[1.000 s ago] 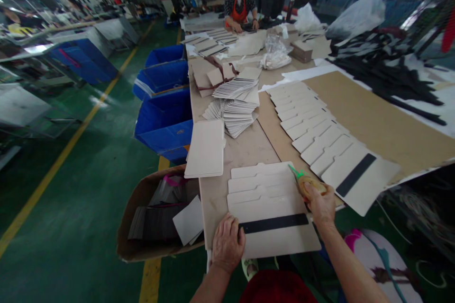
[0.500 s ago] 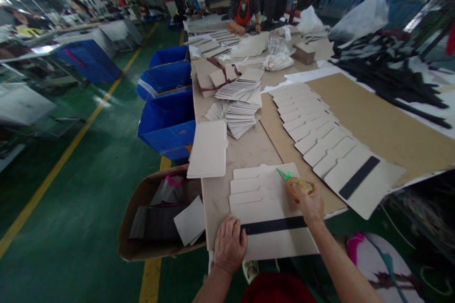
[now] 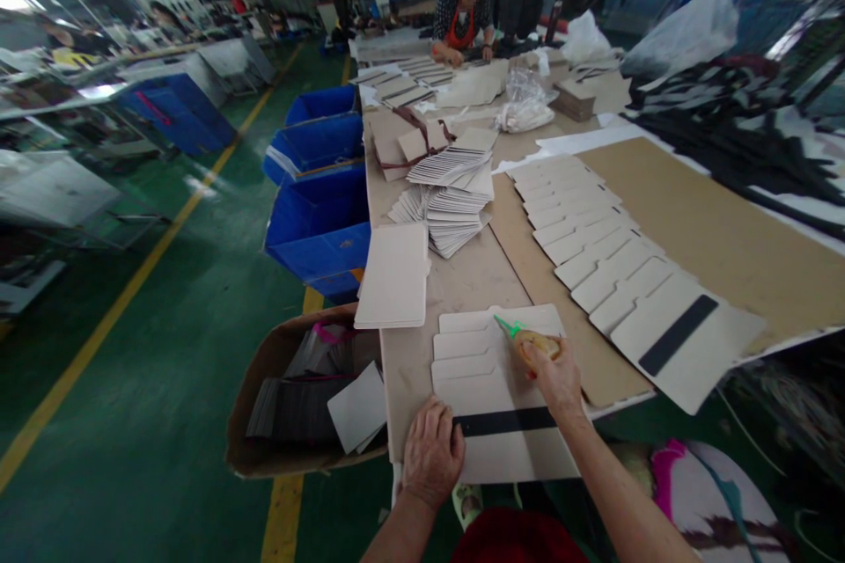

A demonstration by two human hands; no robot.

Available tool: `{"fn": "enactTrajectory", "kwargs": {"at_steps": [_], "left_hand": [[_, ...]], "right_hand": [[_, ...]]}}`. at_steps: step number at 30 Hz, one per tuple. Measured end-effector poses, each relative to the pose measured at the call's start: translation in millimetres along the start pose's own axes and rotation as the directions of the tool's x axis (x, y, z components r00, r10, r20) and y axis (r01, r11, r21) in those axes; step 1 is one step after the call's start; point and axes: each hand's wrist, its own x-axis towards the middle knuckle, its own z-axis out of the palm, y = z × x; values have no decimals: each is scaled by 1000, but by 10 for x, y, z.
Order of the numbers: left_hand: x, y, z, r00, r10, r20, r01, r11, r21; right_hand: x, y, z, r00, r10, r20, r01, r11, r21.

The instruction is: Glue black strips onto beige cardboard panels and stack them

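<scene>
My right hand (image 3: 553,376) is closed round a small yellowish glue bottle (image 3: 533,341) with a green nozzle, its tip resting on the top card of a short overlapped row of beige cards (image 3: 475,350) at the table's near edge. My left hand (image 3: 432,454) lies palm down, fingers curled, on the left end of the nearest card (image 3: 515,456), beside its black strip (image 3: 508,421).
A longer overlapped card row (image 3: 594,246) lies on brown board (image 3: 713,229) to the right. Card stacks (image 3: 394,277) and fanned cards (image 3: 455,193) sit farther up the table. Left of it are blue bins (image 3: 317,224) and a carton (image 3: 297,396). Another person (image 3: 466,9) works at the far end.
My right hand and the glue bottle have moved left across the top cards. The left hand has stayed pressed on the nearest card.
</scene>
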Motion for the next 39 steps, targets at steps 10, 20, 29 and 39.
{"fn": "enactTrajectory", "kwargs": {"at_steps": [10,20,29,39], "left_hand": [[-18,-6,18,1000,-6,13,6,1000,3],[-24,-5,24,1000,-17,20,17,1000,-9],[-4,-12,24,1000,5,5,-6,1000,14],[62,-331,246,961,227,-157,-230,973,-1]], "right_hand": [[-221,-143,304,989,-40,146,36,999,32],[-412,-213,580,977,-38,208,27,998,56],[-450,-248,684,967,34,253,-102,960,262],[-408,-191,-140,926,57,372,-311,672,672]]}}
